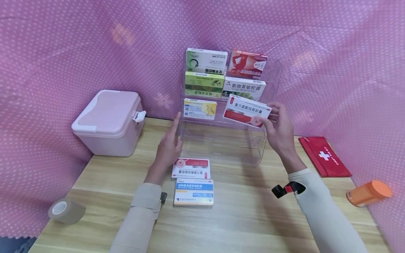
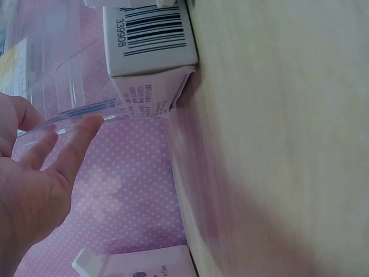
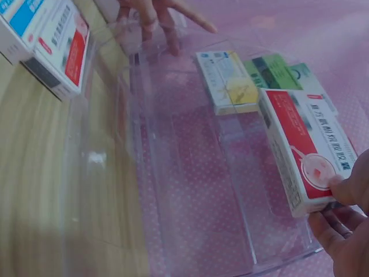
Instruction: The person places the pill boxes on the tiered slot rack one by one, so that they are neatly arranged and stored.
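Note:
My right hand (image 1: 281, 130) pinches the right end of a white and red medicine box (image 1: 245, 110), thumb on its printed front. The box is tilted, at the lower right of a clear tiered display rack (image 1: 221, 140). In the right wrist view, the same box (image 3: 308, 147) hangs over the clear tiers. My left hand (image 1: 169, 147) touches the rack's left side with its fingers extended; in the left wrist view, fingertips lie at the clear panel's edge (image 2: 86, 109). A yellow and white box (image 1: 200, 109) sits on the rack's tier near this hand.
Several other boxes fill the upper tiers, including a green box (image 1: 204, 85). Before the rack lie another red and white box (image 1: 193, 168) and a blue and white box (image 1: 193, 192). Around them are a pink case (image 1: 107, 123), tape (image 1: 67, 211), a red pouch (image 1: 325, 156) and an orange bottle (image 1: 368, 193).

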`<state>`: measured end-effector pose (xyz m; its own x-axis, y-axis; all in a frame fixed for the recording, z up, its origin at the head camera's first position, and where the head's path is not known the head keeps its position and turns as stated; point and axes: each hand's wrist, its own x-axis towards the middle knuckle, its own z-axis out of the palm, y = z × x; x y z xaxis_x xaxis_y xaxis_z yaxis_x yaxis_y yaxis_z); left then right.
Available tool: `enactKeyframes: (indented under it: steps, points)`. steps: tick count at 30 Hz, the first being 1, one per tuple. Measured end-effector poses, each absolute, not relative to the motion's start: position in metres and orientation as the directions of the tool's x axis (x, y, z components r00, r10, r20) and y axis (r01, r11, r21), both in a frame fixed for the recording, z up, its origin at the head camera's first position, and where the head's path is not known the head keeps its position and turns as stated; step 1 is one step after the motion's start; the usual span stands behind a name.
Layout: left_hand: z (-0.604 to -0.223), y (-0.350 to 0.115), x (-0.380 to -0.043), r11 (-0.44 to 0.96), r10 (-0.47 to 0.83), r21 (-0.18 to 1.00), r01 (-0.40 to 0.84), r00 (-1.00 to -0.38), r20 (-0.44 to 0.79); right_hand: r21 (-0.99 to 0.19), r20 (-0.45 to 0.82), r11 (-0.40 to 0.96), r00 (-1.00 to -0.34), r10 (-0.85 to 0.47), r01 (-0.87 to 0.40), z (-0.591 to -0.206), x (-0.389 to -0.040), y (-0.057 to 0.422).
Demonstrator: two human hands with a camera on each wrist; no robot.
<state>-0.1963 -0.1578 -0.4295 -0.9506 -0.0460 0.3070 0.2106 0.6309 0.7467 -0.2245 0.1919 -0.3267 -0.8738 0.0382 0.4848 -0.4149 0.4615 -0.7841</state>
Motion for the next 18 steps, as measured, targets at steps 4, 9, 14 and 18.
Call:
enactKeyframes:
  steps: [4, 9, 14, 18]
  points:
    - [-0.428, -0.157, -0.196, 0.630, -0.046, 0.747, 0.210, -0.951, 0.307, -0.745, 0.529, 0.502, -0.847, 0.043, -0.440, -0.323, -0.236, 0.184]
    - [-0.427, -0.156, -0.196, 0.626, -0.045, 0.750, 0.213, -0.951, 0.307, -0.676, 0.614, 0.537, -0.788, 0.034, -0.504, -0.322, -0.249, 0.175]
    - [-0.426, -0.156, -0.195, 0.629, -0.048, 0.749, 0.207, -0.952, 0.303, -0.563, 0.695, 0.618, -0.719, -0.004, -0.548, -0.326, -0.263, 0.171]
    - [-0.426, -0.157, -0.194, 0.629, -0.051, 0.750, 0.204, -0.952, 0.302, -0.487, 0.679, 0.712, -0.732, -0.055, -0.505, -0.332, -0.270, 0.169]
